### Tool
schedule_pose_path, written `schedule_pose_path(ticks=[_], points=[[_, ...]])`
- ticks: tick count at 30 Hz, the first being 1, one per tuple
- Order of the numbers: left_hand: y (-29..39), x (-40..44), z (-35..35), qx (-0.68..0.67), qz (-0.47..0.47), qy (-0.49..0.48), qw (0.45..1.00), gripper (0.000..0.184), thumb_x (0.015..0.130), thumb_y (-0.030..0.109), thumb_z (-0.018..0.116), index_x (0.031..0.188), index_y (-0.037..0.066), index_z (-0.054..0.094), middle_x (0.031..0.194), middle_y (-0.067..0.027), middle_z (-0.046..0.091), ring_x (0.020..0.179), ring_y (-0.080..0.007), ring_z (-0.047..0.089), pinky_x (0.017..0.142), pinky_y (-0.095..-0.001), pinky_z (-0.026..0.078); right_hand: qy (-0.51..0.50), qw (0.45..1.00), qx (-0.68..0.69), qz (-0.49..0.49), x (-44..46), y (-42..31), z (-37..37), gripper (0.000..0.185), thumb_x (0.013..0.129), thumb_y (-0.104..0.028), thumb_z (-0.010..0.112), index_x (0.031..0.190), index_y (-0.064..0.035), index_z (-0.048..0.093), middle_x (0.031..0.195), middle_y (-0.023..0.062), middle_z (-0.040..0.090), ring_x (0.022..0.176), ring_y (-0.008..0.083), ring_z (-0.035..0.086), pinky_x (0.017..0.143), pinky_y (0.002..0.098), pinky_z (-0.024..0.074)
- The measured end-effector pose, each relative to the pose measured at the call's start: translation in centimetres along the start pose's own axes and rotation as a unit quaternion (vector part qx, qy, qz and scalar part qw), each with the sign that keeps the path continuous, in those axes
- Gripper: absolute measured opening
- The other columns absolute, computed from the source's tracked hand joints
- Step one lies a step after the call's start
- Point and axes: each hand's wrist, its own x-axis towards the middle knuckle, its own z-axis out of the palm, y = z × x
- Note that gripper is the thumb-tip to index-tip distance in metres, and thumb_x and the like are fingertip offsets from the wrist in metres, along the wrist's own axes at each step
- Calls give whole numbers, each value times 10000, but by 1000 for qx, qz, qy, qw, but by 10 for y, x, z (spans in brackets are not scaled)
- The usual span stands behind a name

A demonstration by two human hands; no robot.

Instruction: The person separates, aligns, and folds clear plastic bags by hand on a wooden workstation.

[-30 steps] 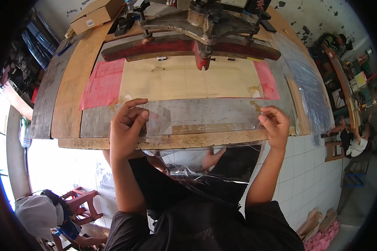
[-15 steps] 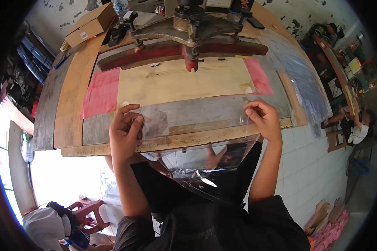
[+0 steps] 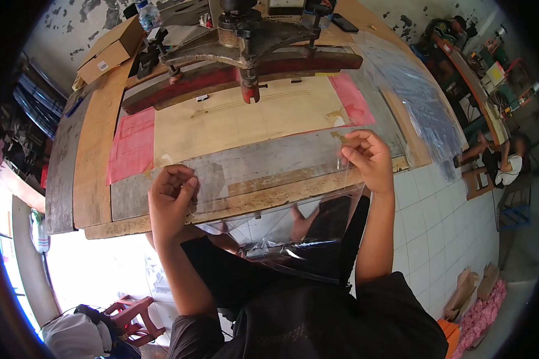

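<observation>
A clear plastic sheet is stretched between my two hands at the table's front edge, its lower part drooping over my lap. My left hand pinches its left upper corner, thumb against curled fingers. At the opposite corner, my right hand holds the sheet between thumb and fingertips. Beyond the hands lies a cream-yellow panel with a pink strip at its left end and another pink strip at its right. Above its far side sits a press with a long red bar.
Blue-tinted plastic sheets drape over the table's right side. A cardboard box, a water bottle and a phone lie toward the back. People sit at the right and lower left, near a red stool.
The view has shifted and turned slightly, so the table and press appear farther left. My left hand sits a little lower and my right hand slightly higher, both still holding the plastic sheet.
</observation>
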Motion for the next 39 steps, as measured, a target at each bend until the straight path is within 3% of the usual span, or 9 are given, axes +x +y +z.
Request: schedule_pose_path(ticks=[12, 18, 27, 39], points=[[6, 0, 1, 5, 22, -5, 1000, 229, 979, 22, 681, 1204, 9, 640, 841, -12, 670, 663, -48, 578, 551, -208, 428, 26, 1000, -14, -8, 0, 1, 3, 245, 929, 57, 732, 1166, 26, 679, 955, 77, 741, 809, 117, 689, 725, 243, 535], [5, -1, 0, 4, 15, -10, 1000, 328, 968, -14, 685, 1292, 5, 639, 798, 36, 633, 673, -26, 540, 604, -199, 408, 33, 999, -21, -9, -3, 4, 1, 214, 930, 58, 730, 1136, 36, 677, 941, 90, 732, 789, 122, 674, 709, 250, 537], [7, -2, -4, 1, 17, -25, 1000, 359, 941, -34, 684, 1298, -6, 659, 812, 47, 645, 685, 2, 510, 616, -181, 384, 35, 998, -48, -19, -2, 8, -2, 201, 936, 34, 730, 1128, 28, 673, 925, 86, 726, 757, 125, 669, 689, 247, 529], [8, -3, -4, -26, 6, -30, 999, 327, 943, -25, 681, 1268, -7, 655, 915, -7, 692, 767, -24, 589, 691, -188, 456, 35, 998, -54, -8, -2, 7, -4, 199, 939, 6, 738, 1122, 32, 664, 918, 94, 721, 755, 132, 667, 687, 253, 526]])
